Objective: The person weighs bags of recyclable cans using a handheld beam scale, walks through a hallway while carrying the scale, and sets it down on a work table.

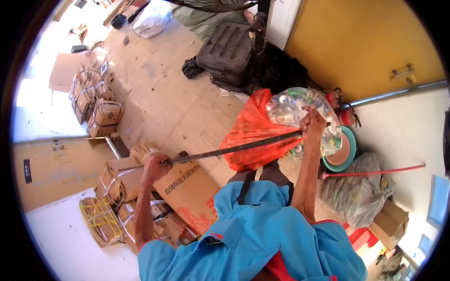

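Observation:
A long, dark, slightly bowed rod [234, 149] spans the space between my two hands, thinner toward the left. My left hand [157, 166] is closed around its thin end. My right hand [312, 124] is closed on its thicker end, whose tip pokes out past the fingers. Just below and left of the right hand, an orange plastic bag [251, 136] is drawn up toward that hand; whether the fingers also grip it I cannot tell. Behind the right hand sits a clear bag [286, 104] of crushed cans and bottles. A small dark lump [183, 155] shows beside the left hand.
Flattened cardboard [185, 187] and tied carton bundles [101, 222] lie at the left. A black lidded bin [227, 51] stands ahead. At the right are a teal-rimmed basin [349, 150], a grey bag [351, 192], a red stick [375, 172] and a fire extinguisher [347, 116].

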`<state>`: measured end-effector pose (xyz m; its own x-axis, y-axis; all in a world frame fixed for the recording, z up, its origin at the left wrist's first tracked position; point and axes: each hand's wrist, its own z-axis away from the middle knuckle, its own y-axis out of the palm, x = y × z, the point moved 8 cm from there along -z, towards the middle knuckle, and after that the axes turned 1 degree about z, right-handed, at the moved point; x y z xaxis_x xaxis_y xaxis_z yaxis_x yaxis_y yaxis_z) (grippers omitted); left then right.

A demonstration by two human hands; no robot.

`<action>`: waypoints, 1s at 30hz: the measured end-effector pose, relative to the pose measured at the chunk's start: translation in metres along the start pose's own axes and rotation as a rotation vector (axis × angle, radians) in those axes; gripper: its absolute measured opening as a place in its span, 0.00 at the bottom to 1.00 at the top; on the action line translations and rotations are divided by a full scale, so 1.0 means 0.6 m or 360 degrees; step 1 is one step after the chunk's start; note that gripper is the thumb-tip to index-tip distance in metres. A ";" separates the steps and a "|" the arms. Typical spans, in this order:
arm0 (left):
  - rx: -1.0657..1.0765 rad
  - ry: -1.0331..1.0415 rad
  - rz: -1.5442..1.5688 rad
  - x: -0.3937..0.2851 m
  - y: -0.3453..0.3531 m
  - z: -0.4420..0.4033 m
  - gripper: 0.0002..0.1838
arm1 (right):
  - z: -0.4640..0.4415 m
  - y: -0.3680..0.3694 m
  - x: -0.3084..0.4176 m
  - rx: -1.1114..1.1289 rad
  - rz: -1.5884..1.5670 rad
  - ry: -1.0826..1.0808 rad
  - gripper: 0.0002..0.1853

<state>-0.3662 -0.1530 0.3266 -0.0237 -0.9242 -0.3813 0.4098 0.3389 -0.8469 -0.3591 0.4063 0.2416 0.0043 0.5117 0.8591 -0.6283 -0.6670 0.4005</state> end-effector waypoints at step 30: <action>0.0413 -0.0182 -0.0089 0.062 0.361 0.131 0.13 | 0.038 -0.309 -0.162 -0.0505 -0.0096 0.0050 0.17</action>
<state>-0.2065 -0.1277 0.1584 0.0441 -0.9590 -0.2800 0.6308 0.2441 -0.7366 -0.2253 0.4679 0.0912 0.0282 0.5648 0.8247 -0.8390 -0.4352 0.3267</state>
